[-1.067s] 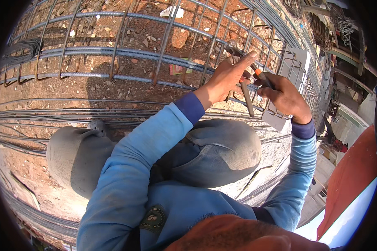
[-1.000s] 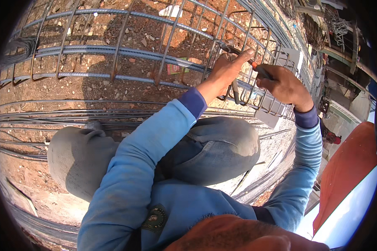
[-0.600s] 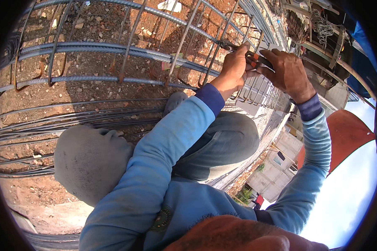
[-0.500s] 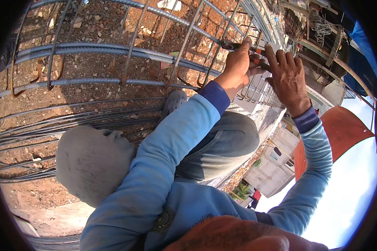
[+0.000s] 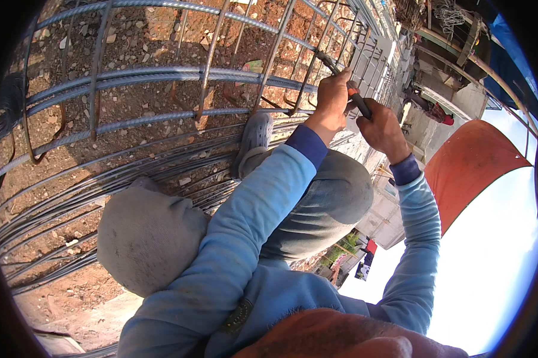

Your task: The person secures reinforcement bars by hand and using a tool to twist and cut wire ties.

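Note:
Both my hands are on a pair of long-handled pincers [image 5: 360, 103] with dark handles and orange bands. The dark jaws [image 5: 325, 59] touch or nearly touch a crossing of a thin upright stirrup [image 5: 312, 71] and the far ribbed bar [image 5: 254, 22] of a rebar cage. My left hand [image 5: 331, 100] is wrapped round the tool just behind the jaws. Lower on the handles, my right hand [image 5: 383, 130] is closed round the grip end. Fingers hide part of the handles, and whether a tie wire sits in the jaws is too small to tell.
The cage's nearer ribbed bars [image 5: 179, 74] run across reddish, stony ground. Loose thin rods [image 5: 131, 170] lie beside my shoe [image 5: 257, 134] and bent knees [image 5: 155, 232]. More rebar [image 5: 370, 56] continues at the right. Beyond hang an orange tarp [image 5: 478, 161] and wooden poles [image 5: 495, 80].
My right hand has moved down and left, nearer my left hand, and the two handles now look closer together. The tool points more steeply. The view has shifted slightly.

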A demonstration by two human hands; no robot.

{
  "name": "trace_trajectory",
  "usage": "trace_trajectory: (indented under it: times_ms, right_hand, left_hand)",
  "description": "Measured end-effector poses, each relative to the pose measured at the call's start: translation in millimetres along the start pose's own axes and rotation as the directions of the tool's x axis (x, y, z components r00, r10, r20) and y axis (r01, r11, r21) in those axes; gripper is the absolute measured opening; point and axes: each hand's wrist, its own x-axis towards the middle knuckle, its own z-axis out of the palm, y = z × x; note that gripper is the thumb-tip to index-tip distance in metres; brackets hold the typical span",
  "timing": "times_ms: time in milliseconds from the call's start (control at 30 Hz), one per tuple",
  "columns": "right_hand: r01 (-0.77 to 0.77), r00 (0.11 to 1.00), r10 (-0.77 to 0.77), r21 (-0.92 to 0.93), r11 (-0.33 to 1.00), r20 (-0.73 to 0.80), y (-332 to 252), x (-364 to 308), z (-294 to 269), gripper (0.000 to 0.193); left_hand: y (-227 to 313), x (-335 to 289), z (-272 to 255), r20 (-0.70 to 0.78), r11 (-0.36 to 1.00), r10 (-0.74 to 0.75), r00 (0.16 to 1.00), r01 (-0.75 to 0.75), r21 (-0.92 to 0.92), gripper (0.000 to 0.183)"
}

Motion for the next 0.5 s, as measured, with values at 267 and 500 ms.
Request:
trace_trajectory:
  times_ms: [267, 500]
  right_hand:
    - [-0.331, 0.856, 0.332, -0.074, 0.941, 0.396, 0.5, 34.1, -44.4, 0.022]
    - [-0.599, 0.685, 0.329, 0.246, 0.762, 0.650, -16.9, 43.9, -59.1, 0.029]
  left_hand:
    - [11.3, -18.3, -5.4, 0.239, 0.997, -0.068, 0.969, 0.073, -0.013, 0.040]
    - [24.4, 4.0, 1.1, 0.104, 0.984, -0.133, 0.986, 0.119, 0.130, 0.039]
